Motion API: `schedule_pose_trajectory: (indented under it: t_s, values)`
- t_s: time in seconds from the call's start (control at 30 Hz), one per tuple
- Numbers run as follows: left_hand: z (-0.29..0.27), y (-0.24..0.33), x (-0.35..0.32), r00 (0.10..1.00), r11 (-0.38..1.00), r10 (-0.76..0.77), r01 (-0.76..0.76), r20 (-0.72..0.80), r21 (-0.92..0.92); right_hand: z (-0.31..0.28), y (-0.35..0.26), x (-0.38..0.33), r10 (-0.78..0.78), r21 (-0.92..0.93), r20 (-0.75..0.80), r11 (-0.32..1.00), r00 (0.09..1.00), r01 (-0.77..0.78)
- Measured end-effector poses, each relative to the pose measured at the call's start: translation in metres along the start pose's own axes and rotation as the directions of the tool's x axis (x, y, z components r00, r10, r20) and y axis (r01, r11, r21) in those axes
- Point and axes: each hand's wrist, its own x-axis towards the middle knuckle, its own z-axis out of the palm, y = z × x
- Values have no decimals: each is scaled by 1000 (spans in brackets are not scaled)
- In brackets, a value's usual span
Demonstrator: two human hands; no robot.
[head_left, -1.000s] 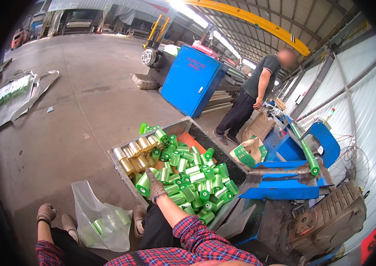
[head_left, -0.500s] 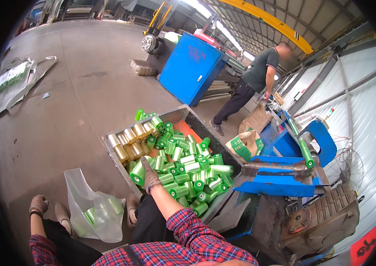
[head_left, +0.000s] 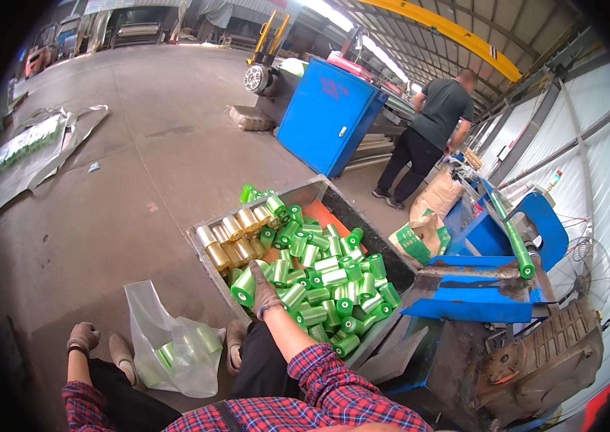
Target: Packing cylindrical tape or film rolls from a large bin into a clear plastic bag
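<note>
Dark-shirted co-worker (head_left: 438,115) turns away; gloved right hand (head_left: 267,294) grasps, best firmly, glossy green roll (head_left: 245,289) near grey metal box's (head_left: 310,191) left edge.

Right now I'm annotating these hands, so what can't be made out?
In the head view:
Right hand: how its palm meets the large green roll, hidden by its back.
Left hand: palm, turned away.
Translucent bag: contents, blurred by its cloudy plastic.
Bin: most of its floor, under heaped rolls.
Checked shirt: cut off by the lower edge.
</note>
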Motion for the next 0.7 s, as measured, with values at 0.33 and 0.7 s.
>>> schedule_pose_trajectory:
  t_s: [0.33, 0.7]
  values:
    - [-5, 16, -22, 981, 987, 150, -142, -119, 73, -12, -11, -38, -33, 655, 115, 754, 993, -51]
    - [39, 96, -82, 617, 758, 600, -642, -509, 115, 6, -54, -69, -27, 633, 217, 765, 976, -119]
